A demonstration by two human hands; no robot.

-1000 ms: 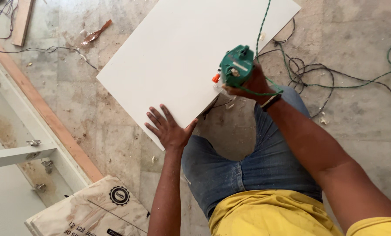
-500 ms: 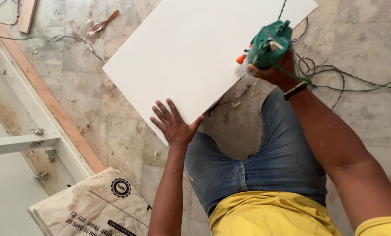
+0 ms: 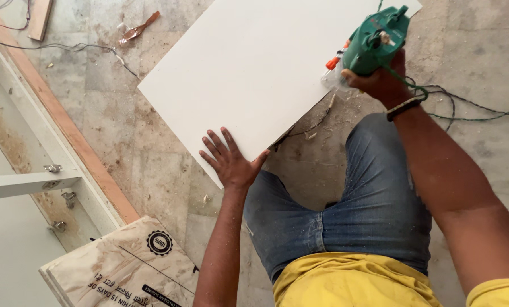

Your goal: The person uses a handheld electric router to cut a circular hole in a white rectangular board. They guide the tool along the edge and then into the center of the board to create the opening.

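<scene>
- The stone floor [image 3: 152, 165] spread out beneath both hands, dusty and littered with chips around the fingers.
- A big white board [image 3: 254, 68] lay flat on that floor, running away from the left fingertips and reaching under the tool in the right fist. Its near corner sat right under the left palm.
- To the outer side of the left fingers stood a white frame with a wooden edge [image 3: 66, 128], well apart from them, with small metal fittings on its inner face.
- A printed sack [image 3: 118, 267] lay on the floor behind the left wrist, near the forearm but not touching it.
- The person knelt in blue jeans [image 3: 334, 222] and a yellow shirt [image 3: 351, 281], both knees just behind the hands.
- The green power tool [image 3: 374, 40] rested on the board's edge, with an orange part at its nose pointing toward the left hand. It was clasped from behind by the right hand.
- The right hand [image 3: 379, 82] had its fingers wrapped tight around the tool's body; a dark band sat on the wrist.
- The left hand [image 3: 229, 162] lay flat with its fingers spread wide, pressing down on the board's corner and holding nothing.
- A thin green cord [image 3: 465, 111] trailed off across the floor past the right wrist.
- A scrap of brown wrapper [image 3: 140, 27] lay far beyond the left fingertips, clear of the board.
</scene>
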